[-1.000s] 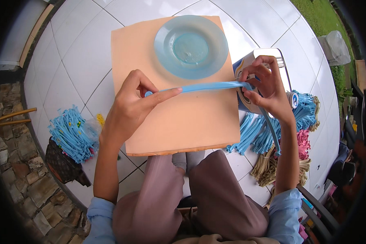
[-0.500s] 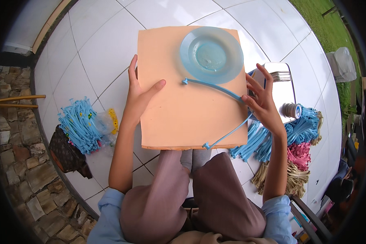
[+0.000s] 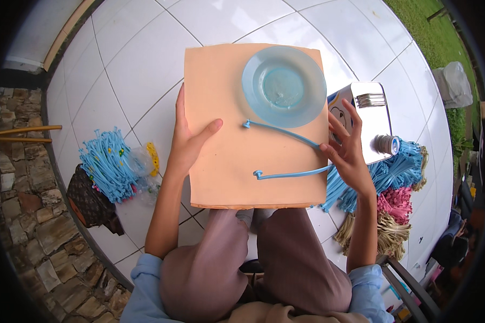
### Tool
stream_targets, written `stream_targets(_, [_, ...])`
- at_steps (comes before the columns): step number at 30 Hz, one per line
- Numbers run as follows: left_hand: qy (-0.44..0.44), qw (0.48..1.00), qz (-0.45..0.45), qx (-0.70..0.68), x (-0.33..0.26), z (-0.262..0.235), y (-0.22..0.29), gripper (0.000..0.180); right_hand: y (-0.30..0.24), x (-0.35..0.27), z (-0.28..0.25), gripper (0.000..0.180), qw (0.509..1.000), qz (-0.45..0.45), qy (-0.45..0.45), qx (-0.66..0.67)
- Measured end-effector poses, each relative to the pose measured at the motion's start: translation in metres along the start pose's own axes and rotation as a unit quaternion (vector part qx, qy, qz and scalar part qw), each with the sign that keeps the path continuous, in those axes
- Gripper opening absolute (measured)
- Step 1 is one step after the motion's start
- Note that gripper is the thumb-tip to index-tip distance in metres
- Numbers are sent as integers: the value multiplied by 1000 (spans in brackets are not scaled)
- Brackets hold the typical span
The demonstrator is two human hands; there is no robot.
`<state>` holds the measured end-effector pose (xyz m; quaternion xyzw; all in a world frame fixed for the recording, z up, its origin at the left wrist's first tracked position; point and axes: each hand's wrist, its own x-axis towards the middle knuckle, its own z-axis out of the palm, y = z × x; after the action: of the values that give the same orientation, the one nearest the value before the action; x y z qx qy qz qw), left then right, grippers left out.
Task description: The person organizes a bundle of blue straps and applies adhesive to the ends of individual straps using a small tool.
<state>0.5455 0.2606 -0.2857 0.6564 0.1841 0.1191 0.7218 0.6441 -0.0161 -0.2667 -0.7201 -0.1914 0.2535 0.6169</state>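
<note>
Item: blue strip (image 3: 285, 153), bent into a V on the peach board (image 3: 221, 177), at six o'clock from the blue plate (image 3: 283, 86). Right hand (image 3: 350, 156) pinches the fold; left hand (image 3: 188, 142) lies open, steadying the board. Step: folding. Next probably calls for crossing the ends.

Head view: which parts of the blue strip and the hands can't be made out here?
- Blue strip: its bend at the board's right edge is covered by the right hand.
- Right hand: the grip is unclear; the fingers mask the contact.
- Left hand: palm hidden against the board.

A thin blue strip (image 3: 288, 156), bent into a V, lies on the peach board (image 3: 226, 172).
</note>
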Motion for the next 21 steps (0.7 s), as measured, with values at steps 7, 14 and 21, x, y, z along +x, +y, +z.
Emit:
stream_targets(7, [-2,1000,0,10,-3,-4,0,84,-3,0,6,76,999,32,-1,-13])
stream_targets(14, [70,922,127,359,6,4,24,77,-14,-5,3,54,971,-23,43,-233])
stream_targets(21, [-60,961,45,265,61,44,41,51,-19,-7,5,31,977,-37,16,-209])
